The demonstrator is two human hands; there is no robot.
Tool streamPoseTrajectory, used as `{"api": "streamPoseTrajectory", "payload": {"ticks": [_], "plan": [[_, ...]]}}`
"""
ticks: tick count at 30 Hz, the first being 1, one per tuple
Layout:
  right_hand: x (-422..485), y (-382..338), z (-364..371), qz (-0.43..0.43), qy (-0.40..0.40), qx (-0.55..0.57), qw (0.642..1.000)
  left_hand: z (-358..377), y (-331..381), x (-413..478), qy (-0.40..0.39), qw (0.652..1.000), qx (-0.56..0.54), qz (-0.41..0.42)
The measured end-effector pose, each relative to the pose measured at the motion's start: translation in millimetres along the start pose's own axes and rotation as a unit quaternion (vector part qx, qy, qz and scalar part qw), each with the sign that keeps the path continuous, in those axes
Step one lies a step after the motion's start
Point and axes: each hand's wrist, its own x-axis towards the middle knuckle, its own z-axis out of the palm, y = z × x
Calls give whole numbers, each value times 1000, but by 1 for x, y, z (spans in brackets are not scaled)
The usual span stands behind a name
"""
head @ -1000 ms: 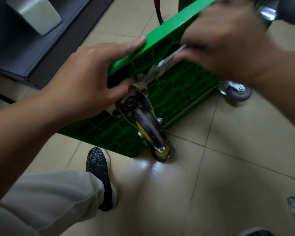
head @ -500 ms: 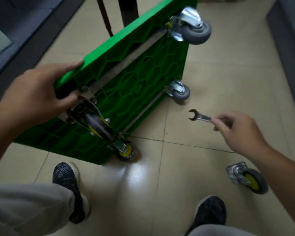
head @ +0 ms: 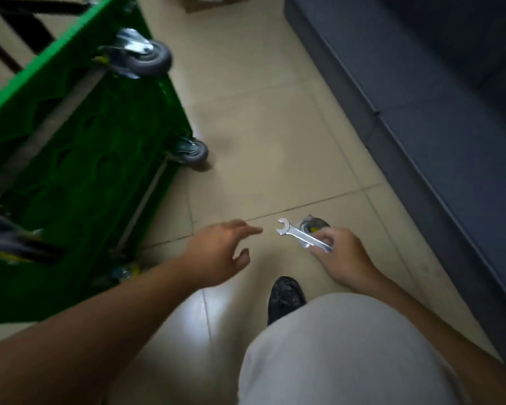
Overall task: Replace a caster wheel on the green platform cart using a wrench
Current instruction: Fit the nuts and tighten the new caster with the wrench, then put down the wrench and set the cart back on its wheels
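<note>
The green platform cart (head: 79, 176) stands tipped on its side at the left, underside towards me. Two grey casters show on it: one high up (head: 146, 58) and one low by the floor (head: 192, 153). A blurred caster with yellow hub (head: 9, 241) sits at the cart's near left end. My right hand (head: 341, 258) pinches a silver open-end wrench (head: 300, 235), its jaw pointing up-left. Just behind that hand a loose caster (head: 314, 225) lies on the floor, mostly hidden. My left hand (head: 219, 252) hovers off the cart, fingers stretched towards the wrench, holding nothing.
A dark grey sofa (head: 421, 118) runs along the right side. My black shoe (head: 285, 296) and light trouser knee (head: 342, 346) fill the lower middle. Beige floor tiles (head: 260, 127) lie between cart and sofa. A cardboard box edge (head: 205, 2) sits at the top.
My left hand has let go of the cart's edge and swung right towards the wrench. My right hand has carried the wrench down beside the loose caster. The view has turned right.
</note>
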Motion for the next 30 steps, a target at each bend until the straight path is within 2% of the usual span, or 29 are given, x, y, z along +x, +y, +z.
{"api": "streamPoseTrajectory", "payload": {"ticks": [3,8,13,23,30], "plan": [[-10,60,4,68,7,-2,998,52,12,27,-54,998,10,-21],[-5,138,31,154,1,-24,988,106,20,43,-57,995,-18,-80],[12,171,61,199,-14,-25,980,116,11,44,-38,990,-24,-136],[58,171,100,179,-34,-17,983,122,-16,40,-49,981,-29,-187],[67,155,107,156,-30,-6,987,123,-20,33,-52,983,-27,-171]]}}
